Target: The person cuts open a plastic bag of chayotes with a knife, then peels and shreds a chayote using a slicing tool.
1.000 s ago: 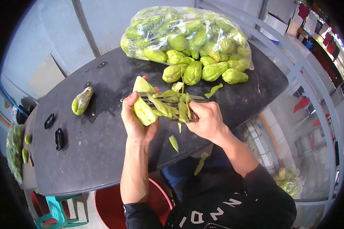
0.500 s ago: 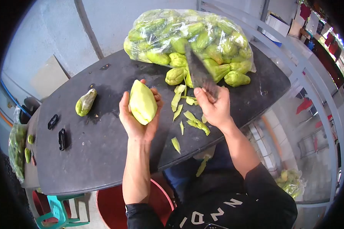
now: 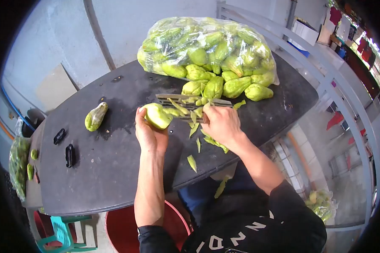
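My left hand (image 3: 151,134) is wrapped round a pale, peeled chayote (image 3: 157,116) above the dark table (image 3: 109,173). Closed round the handle end of a wide knife (image 3: 190,101), my right hand (image 3: 224,124) holds the blade across to the chayote's right side. Green peel strips (image 3: 177,108) cling to the blade. More peel pieces (image 3: 192,162) lie on the table below. Behind the hands, several unpeeled chayotes (image 3: 236,87) rest in front of a clear plastic bag (image 3: 207,40) full of them. The handle is mostly hidden by my fingers.
One whole chayote (image 3: 96,117) lies on the table's left part, near two black objects (image 3: 69,155). Below the table edge stand a red tub (image 3: 122,227) and a green stool (image 3: 61,232). A metal railing (image 3: 346,92) runs along the right.
The knife was raised away from the chayote half a second ago and is now back against it, with peel on its blade. The chayote has been tilted in my left hand.
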Motion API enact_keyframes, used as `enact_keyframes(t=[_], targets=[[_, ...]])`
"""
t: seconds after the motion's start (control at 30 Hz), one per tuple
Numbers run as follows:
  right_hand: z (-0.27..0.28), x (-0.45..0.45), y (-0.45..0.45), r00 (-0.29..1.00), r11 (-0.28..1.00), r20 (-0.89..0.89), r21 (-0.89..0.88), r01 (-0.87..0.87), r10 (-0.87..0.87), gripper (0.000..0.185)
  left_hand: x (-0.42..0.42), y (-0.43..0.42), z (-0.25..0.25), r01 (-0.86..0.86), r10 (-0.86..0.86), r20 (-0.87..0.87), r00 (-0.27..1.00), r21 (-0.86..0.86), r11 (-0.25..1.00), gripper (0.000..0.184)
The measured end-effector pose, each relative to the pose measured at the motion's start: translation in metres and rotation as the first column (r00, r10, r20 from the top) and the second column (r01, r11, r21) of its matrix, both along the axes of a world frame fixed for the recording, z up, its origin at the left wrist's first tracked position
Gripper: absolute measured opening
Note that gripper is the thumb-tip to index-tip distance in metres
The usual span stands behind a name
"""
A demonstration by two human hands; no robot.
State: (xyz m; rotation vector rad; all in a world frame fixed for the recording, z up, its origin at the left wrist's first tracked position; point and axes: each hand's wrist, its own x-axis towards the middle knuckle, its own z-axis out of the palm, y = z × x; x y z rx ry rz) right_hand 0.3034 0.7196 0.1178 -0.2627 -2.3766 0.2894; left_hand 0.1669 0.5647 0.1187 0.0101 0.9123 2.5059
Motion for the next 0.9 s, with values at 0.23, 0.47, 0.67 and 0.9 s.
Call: enact_keyframes(t=[0.23, 0.47, 0.67, 0.9], targets=[[0.021, 0.0, -0.01, 0.957, 0.904, -0.203, -0.334, -0.266, 0.207, 0.028, -0.014, 0.003, 0.009, 0.058, -0.059, 0.014, 0.998, 0.071, 0.996, 0.036], [0.035, -0.031, 0.003, 0.915, 0.653, -0.259, -0.641, -0.402, 0.309, 0.043, -0.055, 0.049, 0.05, -0.029, 0.03, -0.022, 0.999, 0.019, 0.999, 0.039], [0.024, -0.033, 0.003, 0.92, 0.7, -0.26, -0.596, -0.393, 0.295, 0.037, -0.064, 0.083, 0.046, 0.014, -0.011, -0.034, 0.999, 0.071, 0.997, 0.037], [0.023, -0.031, 0.006, 0.921, 0.693, -0.265, -0.606, -0.39, 0.286, 0.034, -0.045, 0.093, 0.054, 0.096, -0.091, -0.04, 0.995, 0.124, 0.988, 0.029]])
